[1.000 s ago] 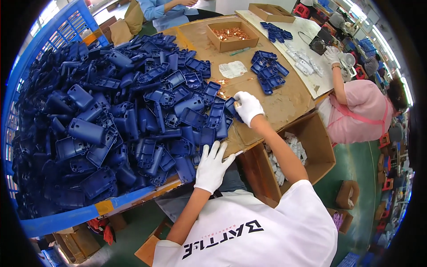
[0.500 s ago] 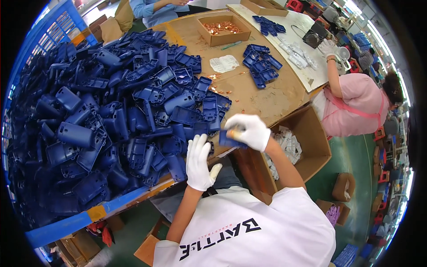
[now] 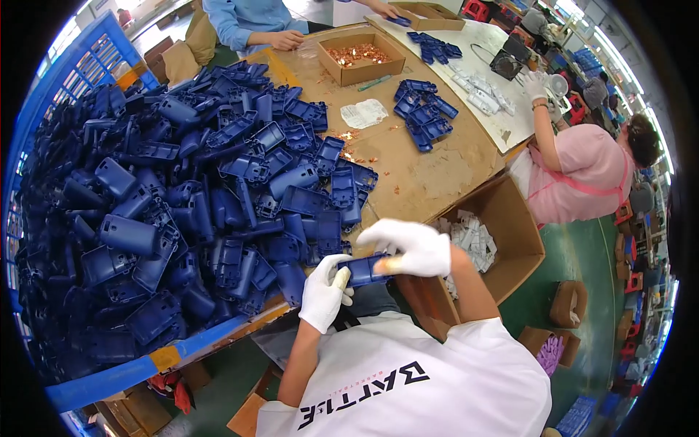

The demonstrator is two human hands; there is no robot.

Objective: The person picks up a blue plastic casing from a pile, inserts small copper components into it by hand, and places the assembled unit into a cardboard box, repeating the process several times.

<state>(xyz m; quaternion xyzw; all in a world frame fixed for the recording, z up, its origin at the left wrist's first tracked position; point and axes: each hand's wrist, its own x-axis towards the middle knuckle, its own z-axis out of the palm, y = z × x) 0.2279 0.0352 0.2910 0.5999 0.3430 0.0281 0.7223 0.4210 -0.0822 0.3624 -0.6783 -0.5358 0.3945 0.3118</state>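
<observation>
A blue plastic casing, open side up, is held between my two white-gloved hands at the table's near edge. My left hand is closed on its left end, thumb laid over it. The thumb and fingertips of my right hand pinch the right end, with the upper fingers stretched out above. Whether a small part lies under the right thumb I cannot tell. Just left of my hands spreads a large heap of similar blue casings, tumbled at all angles.
A cardboard box of small copper-coloured parts stands at the far side, near several blue casings and a paper scrap. By my right arm is a carton with white pieces. A co-worker in pink sits right; a blue-sleeved person is opposite.
My right hand has brought the casing toward me and down to my left hand. The left hand, flat beside the heap before, has closed on it. Across the table, the blue-sleeved person's arm has moved.
</observation>
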